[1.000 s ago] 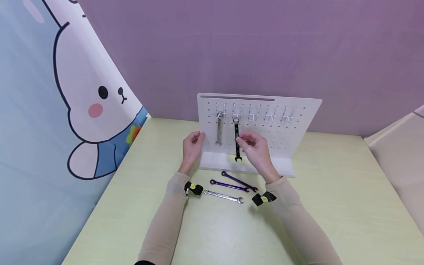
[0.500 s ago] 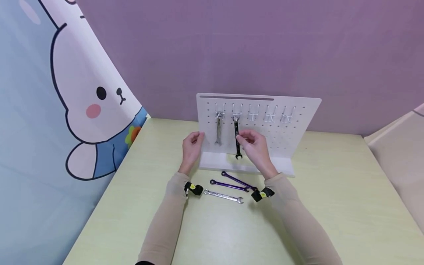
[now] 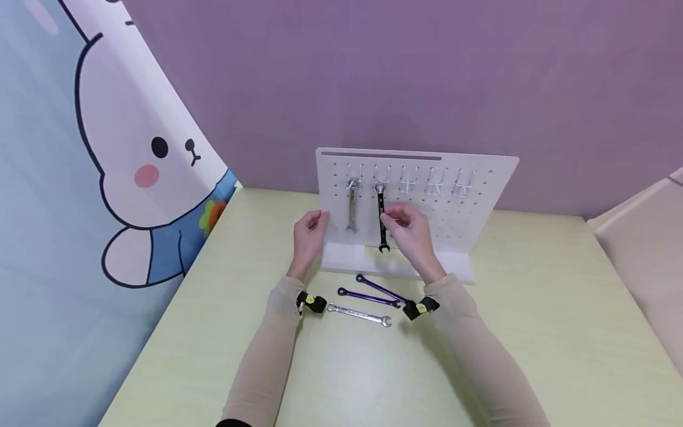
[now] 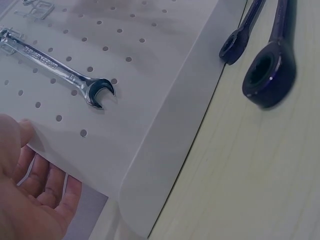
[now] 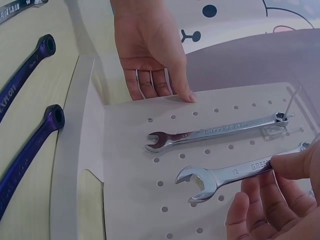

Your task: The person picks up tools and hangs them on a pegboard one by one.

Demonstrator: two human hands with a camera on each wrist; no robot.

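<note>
My right hand (image 3: 412, 237) pinches a combination wrench (image 3: 382, 228) by its shank between thumb and fingers. It hangs upright, open end down, with its ring end right at the second hook of the white pegboard (image 3: 453, 228). In the right wrist view this wrench (image 5: 235, 172) looks chrome, marked 12. My left hand (image 3: 308, 242) holds the pegboard's left edge, thumb on the front face and fingers behind, as the left wrist view shows. Another chrome wrench (image 3: 352, 210) hangs from the first hook.
Two purple wrenches, one nearer (image 3: 368, 298) and one farther (image 3: 380, 287), and a silver wrench (image 3: 360, 315) lie on the table (image 3: 341, 379) before the board's base. Three bare hooks, among them the middle hook (image 3: 408, 181), line the board to the right.
My right hand has lifted the wrench slightly, bringing its ring end up to the second hook. The left hand has stayed at the board's edge.
</note>
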